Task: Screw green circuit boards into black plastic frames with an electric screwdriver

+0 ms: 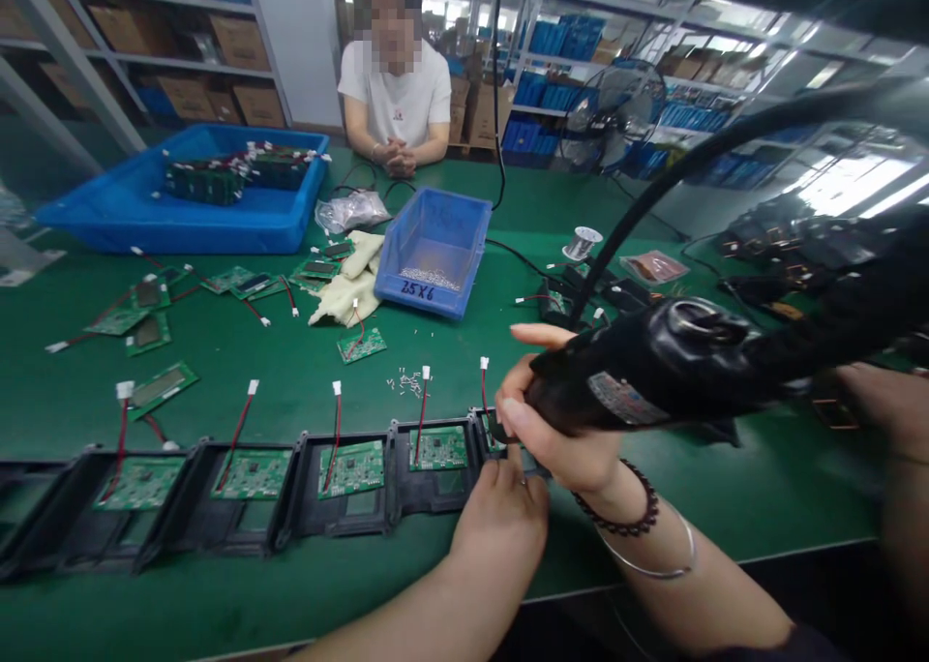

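Note:
My right hand (573, 449) is wrapped round a black electric screwdriver (616, 376), which is tilted with its tip end toward the left. Below that tip, my left hand (504, 512) has its fingers bent together over a black plastic housing (479, 420) at the right end of a row; what they pinch is hidden. Several black housings (341, 525) stand side by side, with green circuit boards (352, 468) in them. From each of these boards rises a red and black wire with a white connector (337, 388). Small loose screws (410, 383) lie behind the row.
A blue bin (435, 299) of small screws stands behind, near a large blue tray (218, 239) of boards. Loose boards (149, 294) lie at the left, a solder spool (582, 243) at the right. Across the table sits a person (396, 101). Another person's blurred arm (885, 401) shows at right.

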Available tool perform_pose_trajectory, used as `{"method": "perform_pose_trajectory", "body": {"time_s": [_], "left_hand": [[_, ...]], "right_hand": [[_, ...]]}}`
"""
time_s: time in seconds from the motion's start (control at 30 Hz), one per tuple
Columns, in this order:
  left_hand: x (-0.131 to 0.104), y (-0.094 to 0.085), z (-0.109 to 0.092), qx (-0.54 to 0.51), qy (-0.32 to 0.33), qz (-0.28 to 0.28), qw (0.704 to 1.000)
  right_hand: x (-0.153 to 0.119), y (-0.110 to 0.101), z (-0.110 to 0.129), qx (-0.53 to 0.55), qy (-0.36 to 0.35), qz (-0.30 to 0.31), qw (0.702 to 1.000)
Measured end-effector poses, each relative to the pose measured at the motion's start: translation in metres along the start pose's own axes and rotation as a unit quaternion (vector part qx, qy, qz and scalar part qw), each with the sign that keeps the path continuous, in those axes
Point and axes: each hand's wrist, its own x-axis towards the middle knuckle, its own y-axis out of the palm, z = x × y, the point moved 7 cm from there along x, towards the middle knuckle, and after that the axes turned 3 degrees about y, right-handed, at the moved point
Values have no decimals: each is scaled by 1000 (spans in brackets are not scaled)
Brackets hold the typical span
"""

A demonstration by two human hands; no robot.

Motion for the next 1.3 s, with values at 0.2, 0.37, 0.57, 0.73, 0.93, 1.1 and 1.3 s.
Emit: {"method": "perform_pose_trajectory", "body": {"time_s": [0.2,0.37,0.57,0.73,0.93,1.1,1.3], "left_hand": [[-1,-13,7,-8,-43,-19,999],[-8,-32,8,-48,7,-100,994],[-19,-36,20,-125,12,-209,970],[-26,-50,34,-211,-33,-311,926],[-34,-63,70,-302,-238,-334,860],[-47,-62,99,-264,-363,-356,820],[-39,-77,93,-205,-229,-394,866]], "right_hand": [[14,-13,7,69,14,2,998],[42,-24,14,126,-73,-140,979],[60,-1,-45,83,-62,-155,982],[56,5,-61,80,-49,-146,985],[44,-9,-10,110,-60,-149,981],[24,-30,40,141,-68,-157,975],[2,-47,55,168,-61,-187,966]]}}
